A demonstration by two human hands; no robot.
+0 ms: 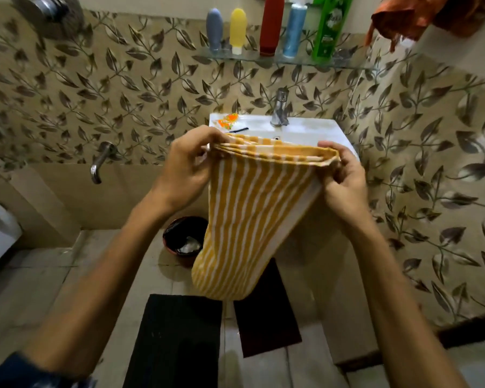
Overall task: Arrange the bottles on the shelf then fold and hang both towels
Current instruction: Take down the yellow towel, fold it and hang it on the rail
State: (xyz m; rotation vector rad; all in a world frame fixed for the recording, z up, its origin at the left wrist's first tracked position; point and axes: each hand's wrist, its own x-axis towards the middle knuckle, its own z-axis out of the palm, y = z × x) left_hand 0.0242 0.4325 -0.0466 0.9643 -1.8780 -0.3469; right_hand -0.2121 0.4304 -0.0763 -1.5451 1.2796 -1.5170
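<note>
A yellow-and-white striped towel (244,219) hangs folded in front of a white washbasin (305,130), gripped at its top edge by both of a person's hands. The left hand (185,169) pinches the stacked layers at the towel's 10 o'clock corner, fingers curled over the fold; the right hand (342,175) clasps the 2 o'clock corner, thumb and fingers closed around the bunched cloth. The fabric shows narrow lengthwise stripes, several layers visible along the upper fold, and a rounded lower end drooping toward 7 o'clock above a dark floor mat (177,340). At 12 o'clock, a glass shelf (345,64) carries five bottles in a row: grey (214,29), yellow (238,30), red (271,26), blue (294,30) and green (329,26). An orange towel (403,18) hangs at 1 o'clock, above the shelf's right end. A chrome tap (280,107) stands on the basin's rim.
</note>
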